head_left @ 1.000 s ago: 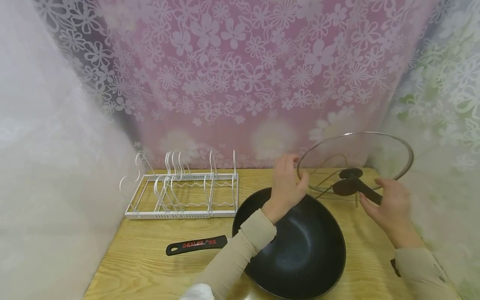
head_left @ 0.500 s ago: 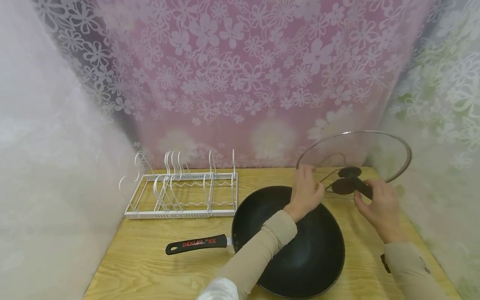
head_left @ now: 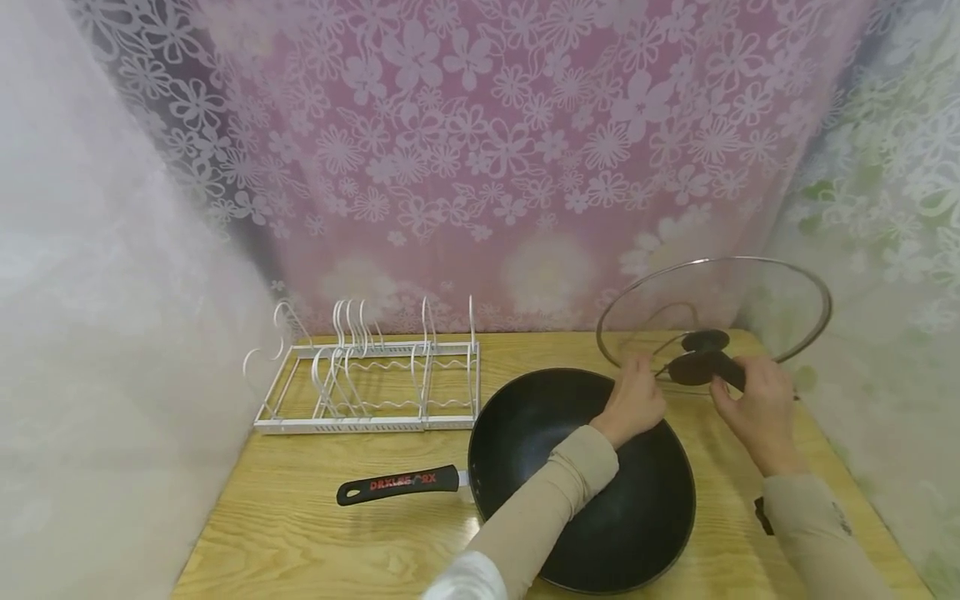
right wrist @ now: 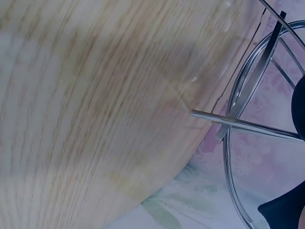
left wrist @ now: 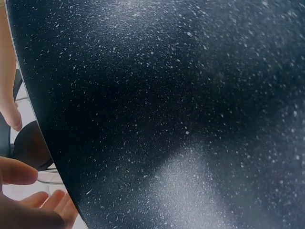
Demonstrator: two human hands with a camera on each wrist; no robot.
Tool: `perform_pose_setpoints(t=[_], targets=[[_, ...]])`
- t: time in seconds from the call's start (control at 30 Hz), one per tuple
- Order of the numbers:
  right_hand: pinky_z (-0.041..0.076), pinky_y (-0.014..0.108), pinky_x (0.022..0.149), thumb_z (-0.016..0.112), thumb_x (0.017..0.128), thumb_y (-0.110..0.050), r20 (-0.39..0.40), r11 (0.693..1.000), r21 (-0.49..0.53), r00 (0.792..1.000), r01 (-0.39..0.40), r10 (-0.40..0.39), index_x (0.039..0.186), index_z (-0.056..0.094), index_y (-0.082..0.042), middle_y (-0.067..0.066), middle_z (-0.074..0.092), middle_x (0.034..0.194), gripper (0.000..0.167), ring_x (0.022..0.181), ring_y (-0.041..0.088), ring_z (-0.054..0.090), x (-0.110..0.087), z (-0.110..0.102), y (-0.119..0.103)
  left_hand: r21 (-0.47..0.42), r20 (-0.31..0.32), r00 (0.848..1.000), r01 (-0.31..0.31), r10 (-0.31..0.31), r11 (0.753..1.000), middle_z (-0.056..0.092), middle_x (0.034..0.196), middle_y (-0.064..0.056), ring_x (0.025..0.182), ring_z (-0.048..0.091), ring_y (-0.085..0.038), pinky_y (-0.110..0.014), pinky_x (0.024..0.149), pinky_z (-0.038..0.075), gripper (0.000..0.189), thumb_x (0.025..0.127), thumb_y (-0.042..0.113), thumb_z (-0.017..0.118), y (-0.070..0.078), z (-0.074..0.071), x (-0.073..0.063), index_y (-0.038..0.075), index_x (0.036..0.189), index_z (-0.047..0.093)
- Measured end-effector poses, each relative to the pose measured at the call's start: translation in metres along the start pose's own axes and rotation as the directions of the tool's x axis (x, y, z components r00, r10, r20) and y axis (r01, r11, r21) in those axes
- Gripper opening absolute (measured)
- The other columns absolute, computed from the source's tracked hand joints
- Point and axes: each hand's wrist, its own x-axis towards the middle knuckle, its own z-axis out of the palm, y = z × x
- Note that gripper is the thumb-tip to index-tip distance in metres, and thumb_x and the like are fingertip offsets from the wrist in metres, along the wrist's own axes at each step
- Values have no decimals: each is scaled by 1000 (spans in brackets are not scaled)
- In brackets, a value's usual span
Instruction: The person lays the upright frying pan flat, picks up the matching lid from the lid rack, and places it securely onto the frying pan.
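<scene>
A large glass lid with a metal rim point(head_left: 825, 312) leans on a wire stand point(head_left: 670, 342) at the back right. My right hand point(head_left: 761, 408) grips the black handle point(head_left: 726, 367) on the lid. My left hand point(head_left: 636, 400) reaches across the black wok point(head_left: 540, 425) to the foot of the stand, just below the lid's rim. In the left wrist view, the left thumb point(left wrist: 19, 171) and fingers are apart, with a thin wire showing in the gap. The right wrist view has the stand's metal bars point(right wrist: 248, 125) and part of the black handle point(right wrist: 286, 210).
The wok's handle point(head_left: 397, 485) points left over the wooden table point(head_left: 315, 533). A white wire rack point(head_left: 337, 427) with upright loops stands at the back left. Patterned curtains point(head_left: 450, 167) hang behind the table and along both sides.
My left hand has moved right and down from the lid's left rim to the stand's lower part. My right hand has shifted slightly left along the lid's handle; the lid has barely moved.
</scene>
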Motion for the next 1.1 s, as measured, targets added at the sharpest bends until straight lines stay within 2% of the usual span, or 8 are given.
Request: perform_pose_setpoints(t=[0.17,0.3,0.43,0.53,0.63,0.7,0.83,1.1], targets=[[38,59,63,61,79,-14,57,999,-22,998,-25,27,88,58,13,28,57,76,28,67,46,52,-3,1,-4,-28,93,992,88,-85,996,46,142,-5,126,48,-15,-24,103,43,51,95,8,50,2,1,-3,3,144,43],[38,57,57,62,79,-13,62,998,-60,998,-26,29,88,59,11,26,59,73,26,58,46,52,-4,1,-8,-21,92,994,66,-64,998,51,143,-3,125,51,-11,-23,103,43,53,93,5,51,0,4,-2,4,146,44],[34,50,43,62,77,-15,59,995,-95,998,-23,29,82,59,6,19,56,60,22,45,40,48,0,1,-5,15,51,999,0,-1,1000,60,133,-1,101,57,-4,-15,90,46,49,91,2,53,1,7,4,5,139,52],[29,42,36,63,76,-17,94,993,-112,995,-29,40,78,58,3,13,52,54,20,39,32,44,4,-2,-2,32,2,1000,10,-10,999,67,116,0,73,54,-3,-11,67,48,39,91,1,55,5,8,9,6,130,61],[26,35,36,63,75,-17,127,993,-112,991,-27,41,76,57,2,10,50,52,20,37,25,40,6,-4,0,92,-72,997,48,-42,995,72,103,4,60,52,0,-10,54,44,26,94,6,59,11,11,15,11,118,71],[25,33,36,63,74,-18,138,995,-103,990,-20,34,76,57,2,9,49,52,21,37,22,39,7,-4,1,132,-119,990,87,-71,988,73,93,7,59,55,1,-10,52,44,19,95,10,63,14,13,19,14,109,75],[25,32,37,62,75,-18,140,996,-82,990,17,-5,76,56,3,8,47,52,22,38,19,37,7,-4,4,227,-186,978,137,-95,964,72,83,13,69,62,2,-9,60,46,12,95,17,68,15,17,26,21,95,79],[30,37,34,67,80,-24,70,997,-46,996,66,-63,78,61,4,15,56,56,29,37,26,44,4,-3,10,312,-207,977,118,-53,943,68,73,16,66,61,1,-12,56,46,9,92,20,72,13,22,33,25,86,77]])
